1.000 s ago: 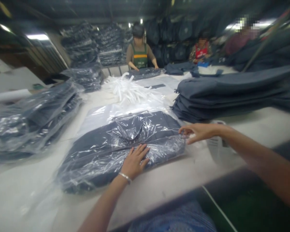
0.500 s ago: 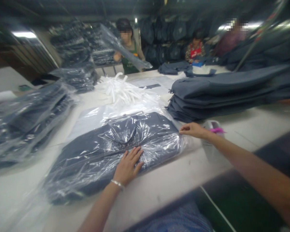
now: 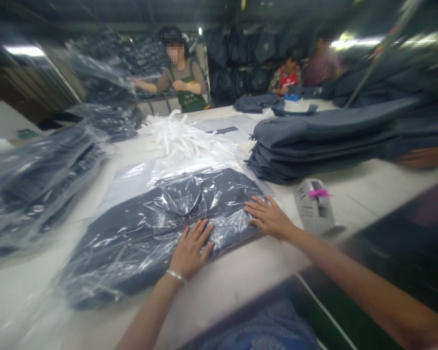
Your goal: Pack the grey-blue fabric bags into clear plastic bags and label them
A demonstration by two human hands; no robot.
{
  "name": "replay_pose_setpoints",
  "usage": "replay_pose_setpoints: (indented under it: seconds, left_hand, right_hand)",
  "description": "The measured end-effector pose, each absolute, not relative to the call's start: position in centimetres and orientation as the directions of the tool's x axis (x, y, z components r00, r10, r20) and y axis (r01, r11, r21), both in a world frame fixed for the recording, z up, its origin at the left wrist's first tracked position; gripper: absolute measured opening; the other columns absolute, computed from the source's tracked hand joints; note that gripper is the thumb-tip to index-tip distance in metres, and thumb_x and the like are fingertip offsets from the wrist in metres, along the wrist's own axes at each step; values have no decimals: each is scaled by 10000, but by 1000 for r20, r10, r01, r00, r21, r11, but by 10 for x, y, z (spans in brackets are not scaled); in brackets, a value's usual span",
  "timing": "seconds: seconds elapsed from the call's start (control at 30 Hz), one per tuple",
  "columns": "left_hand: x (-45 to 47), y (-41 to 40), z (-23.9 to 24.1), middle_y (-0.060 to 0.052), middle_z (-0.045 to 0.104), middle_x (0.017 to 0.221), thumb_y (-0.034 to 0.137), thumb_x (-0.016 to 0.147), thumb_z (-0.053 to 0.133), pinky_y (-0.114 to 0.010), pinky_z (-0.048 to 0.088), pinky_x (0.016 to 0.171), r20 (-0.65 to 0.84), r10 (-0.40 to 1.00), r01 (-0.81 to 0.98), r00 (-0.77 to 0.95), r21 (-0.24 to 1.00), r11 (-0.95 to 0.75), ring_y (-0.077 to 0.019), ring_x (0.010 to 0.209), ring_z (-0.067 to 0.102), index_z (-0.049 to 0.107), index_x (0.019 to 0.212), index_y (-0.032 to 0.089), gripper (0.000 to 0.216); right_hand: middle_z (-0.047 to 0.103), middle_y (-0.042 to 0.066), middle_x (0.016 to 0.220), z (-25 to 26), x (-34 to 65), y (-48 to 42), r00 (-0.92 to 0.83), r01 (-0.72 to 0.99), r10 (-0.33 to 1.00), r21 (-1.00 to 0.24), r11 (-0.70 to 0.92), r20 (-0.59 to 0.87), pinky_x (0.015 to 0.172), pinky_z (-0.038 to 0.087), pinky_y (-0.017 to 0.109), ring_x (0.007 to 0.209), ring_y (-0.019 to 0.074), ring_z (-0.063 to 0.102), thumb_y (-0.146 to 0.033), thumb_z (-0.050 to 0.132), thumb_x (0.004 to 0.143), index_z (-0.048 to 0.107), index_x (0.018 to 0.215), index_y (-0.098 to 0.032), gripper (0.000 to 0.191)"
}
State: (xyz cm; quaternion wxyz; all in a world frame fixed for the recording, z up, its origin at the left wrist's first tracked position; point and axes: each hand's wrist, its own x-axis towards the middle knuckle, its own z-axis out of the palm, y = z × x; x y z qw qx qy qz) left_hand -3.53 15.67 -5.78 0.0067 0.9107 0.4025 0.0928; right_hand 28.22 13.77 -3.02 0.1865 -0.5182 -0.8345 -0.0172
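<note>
Two hands now lie flat on the bagged garment (image 3: pixel 149 228), which sits mid-frame on the white table (image 3: pixel 241 272). Our left hand (image 3: pixel 191 248) stays pressed at the near edge, fingers straight and slightly spread, gripping nothing. Our right hand (image 3: pixel 268 218), which pinched the plastic's right edge half a second ago, has come in onto the bag's right end, palm down, fingers extended, holding nothing. We judge that end released, with both palms now smoothing. A tape dispenser (image 3: pixel 314 206) stands just right of our right hand, below the stack of folded garments (image 3: pixel 314 141).
</note>
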Motion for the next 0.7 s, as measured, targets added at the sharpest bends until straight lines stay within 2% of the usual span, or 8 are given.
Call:
replay_pose_setpoints:
  seconds: [0.07, 0.17, 0.3, 0.37, 0.43, 0.53, 0.6, 0.7]
  left_hand:
    - [-35, 157, -58, -69, 352, 1569, 443, 992, 374, -535, 307, 1159, 153, 736, 733, 659, 87, -675, -269, 1444, 335, 379, 1493, 251, 536]
    - [-34, 158, -59, -66, 352, 1569, 449, 987, 383, -538, 316, 1153, 145, 749, 745, 647, 88, -661, -270, 1441, 340, 376, 1493, 254, 542]
    - [-34, 159, -63, -62, 349, 1570, 442, 986, 383, -536, 322, 1150, 155, 752, 751, 640, 78, -655, -270, 1437, 347, 376, 1494, 257, 541]
    - [-35, 160, -65, -66, 355, 1567, 443, 986, 379, -539, 327, 1146, 166, 746, 745, 645, 77, -662, -273, 1435, 352, 386, 1489, 253, 538]
    - [-36, 162, -68, -74, 361, 1564, 448, 985, 376, -548, 328, 1143, 180, 738, 739, 650, 79, -669, -278, 1434, 353, 391, 1488, 251, 539]
    - [-38, 164, -70, -81, 365, 1561, 453, 981, 380, -555, 318, 1146, 193, 733, 734, 652, 81, -675, -282, 1434, 352, 382, 1493, 261, 547]
    - [-38, 166, -70, -83, 375, 1556, 453, 981, 375, -556, 318, 1145, 193, 732, 734, 653, 75, -675, -283, 1431, 358, 384, 1492, 257, 547]
    - [-37, 166, -69, -85, 375, 1556, 447, 983, 366, -556, 322, 1141, 196, 730, 734, 654, 69, -676, -284, 1428, 363, 396, 1486, 248, 542]
  right_hand:
    - [599, 61, 1373, -31, 289, 139, -270, 911, 890, -202, 360, 367, 1131, 275, 575, 1346, 286, 472, -354, 445, 986, 621, 1278, -258, 354]
    - [641, 86, 1316, -19, 325, 121, -59, 953, 861, -227, 199, 506, 1130, 303, 523, 1312, 272, 509, -335, 447, 977, 646, 1236, -219, 347]
    - [583, 153, 1374, -10, 394, 65, 259, 962, 749, -230, -145, 610, 1137, 281, 554, 1376, 346, 412, -375, 516, 911, 652, 1224, -150, 408]
    - [580, 159, 1374, -15, 420, 38, 452, 887, 730, -347, -306, 513, 1132, 292, 558, 1356, 370, 431, -432, 542, 875, 704, 1127, -155, 408]
    - [623, 133, 1327, -22, 432, 20, 623, 726, 735, -547, -416, 267, 1113, 338, 534, 1288, 360, 511, -502, 585, 832, 742, 1037, -192, 404]
    - [663, 89, 1279, -28, 429, 14, 694, 363, 717, -832, -419, -58, 1035, 430, 479, 1235, 320, 568, -582, 648, 762, 756, 1003, -231, 439]
    - [659, 83, 1286, -27, 422, 19, 691, 204, 714, -918, -339, -110, 981, 464, 455, 1247, 310, 560, -591, 678, 722, 760, 979, -234, 447]
    - [648, 96, 1298, -20, 414, 27, 715, 138, 688, -940, -313, -124, 926, 485, 459, 1237, 325, 564, -603, 709, 671, 763, 928, -226, 459]
